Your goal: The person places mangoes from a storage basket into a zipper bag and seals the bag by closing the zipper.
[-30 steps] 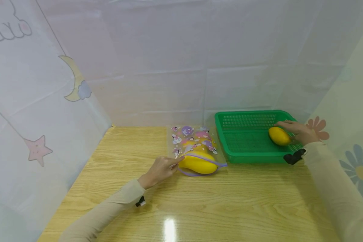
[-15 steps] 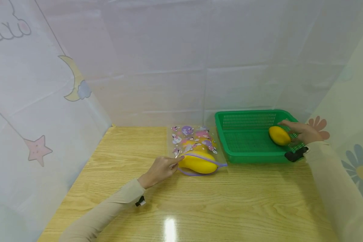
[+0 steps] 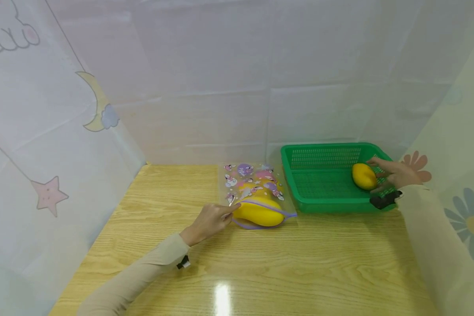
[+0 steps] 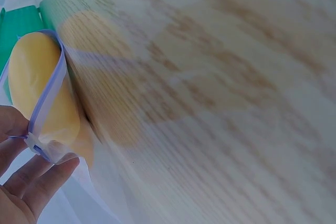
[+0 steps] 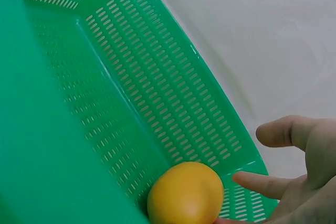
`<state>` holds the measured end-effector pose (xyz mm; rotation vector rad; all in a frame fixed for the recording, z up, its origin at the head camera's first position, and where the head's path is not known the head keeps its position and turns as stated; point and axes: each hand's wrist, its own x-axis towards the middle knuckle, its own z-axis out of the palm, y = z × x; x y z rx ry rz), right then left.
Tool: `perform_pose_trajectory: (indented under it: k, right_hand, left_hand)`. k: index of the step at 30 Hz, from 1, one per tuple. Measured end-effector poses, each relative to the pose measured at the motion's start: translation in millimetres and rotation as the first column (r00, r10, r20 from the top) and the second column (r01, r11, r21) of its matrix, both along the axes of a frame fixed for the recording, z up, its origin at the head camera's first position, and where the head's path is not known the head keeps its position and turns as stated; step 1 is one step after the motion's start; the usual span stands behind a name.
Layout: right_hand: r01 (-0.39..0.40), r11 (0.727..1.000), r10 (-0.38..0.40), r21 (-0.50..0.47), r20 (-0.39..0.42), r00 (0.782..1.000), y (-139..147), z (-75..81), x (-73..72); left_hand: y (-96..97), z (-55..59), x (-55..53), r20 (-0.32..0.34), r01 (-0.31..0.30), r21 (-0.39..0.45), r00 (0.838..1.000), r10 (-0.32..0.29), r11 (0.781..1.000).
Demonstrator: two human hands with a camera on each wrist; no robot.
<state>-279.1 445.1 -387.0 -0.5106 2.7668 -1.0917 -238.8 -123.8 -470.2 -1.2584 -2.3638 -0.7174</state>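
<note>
My left hand (image 3: 211, 223) pinches the purple zip edge of a clear printed zip bag (image 3: 231, 182) at its left corner. In the left wrist view, thumb and fingers hold the bag (image 4: 48, 95) right at its slider. A yellow mango (image 3: 258, 215) lies in the bag's mouth, with more yellow and pinkish shapes behind the print. My right hand (image 3: 396, 173) is at the right end of a green basket (image 3: 328, 202), beside another mango (image 3: 364, 176). Seen from the right wrist, its fingers are spread, one fingertip right at the mango (image 5: 186, 195), which sits in the basket's corner.
The basket stands at the back right of the wooden table (image 3: 260, 267), just right of the bag. A pale printed curtain (image 3: 205, 79) rises behind the table and along both sides.
The mango in the basket has turned and shifted slightly right. My right hand has drawn back a little and its fingers have spread. The left hand and bag stay put.
</note>
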Motion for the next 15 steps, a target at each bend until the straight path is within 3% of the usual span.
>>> perform_pose_trajectory:
  k: [4, 10, 11, 15]
  right_hand:
    - [0.019, 0.993, -0.021, 0.117, 0.013, 1.000, -4, 3.4, -2.8]
    - [0.089, 0.946, -0.081, 0.311, -0.039, 0.996, -4, -0.6, -9.7]
    - [0.074, 0.964, -0.073, 0.257, -0.013, 0.997, -3, -2.3, -11.1]
    - [0.018, 0.988, -0.014, 0.155, -0.021, 1.000, -1, -8.2, -14.5]
  left_hand:
    - [-0.1, -0.6, -1.0, -0.002, 0.007, 0.005, 1.000, -0.007, 1.000]
    - [0.3, 0.2, -0.5, 0.001, 0.005, 0.004, 1.000, -0.005, 1.000]
    - [0.3, 0.4, -0.2, 0.002, 0.007, 0.006, 1.000, -0.007, 1.000]
    - [-0.1, -0.1, -0.9, -0.004, 0.007, 0.006, 1.000, -0.007, 1.000]
